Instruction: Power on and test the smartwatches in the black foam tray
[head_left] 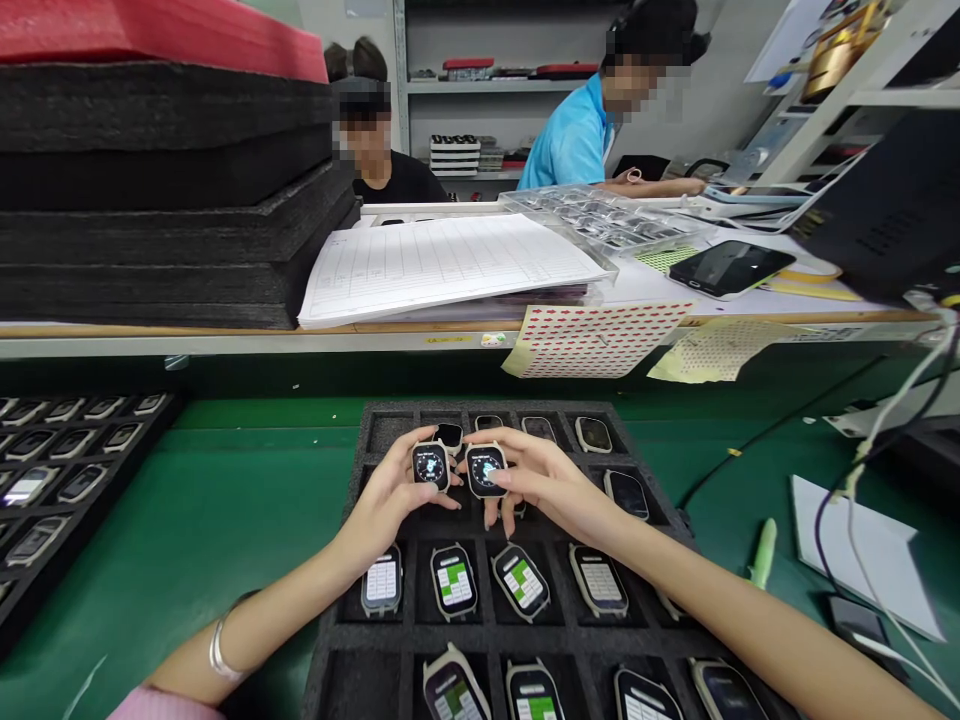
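My left hand is closed on a smartwatch without a strap, its lit screen facing me. Side by side with it, a second strapless smartwatch with a similar lit dial is held in my right hand, the thumb lying on its screen. Both are above a black foam tray with square compartments. In the tray sit several more watches; one watch shows a white and green grid, while another watch at the back right has a dark screen. My hands hide part of the tray's middle.
A second tray of watches lies at the left on the green table. Black foam sheets and a paper stack fill the shelf. A phone lies there too. Cables hang at the right. Two people are behind the shelf.
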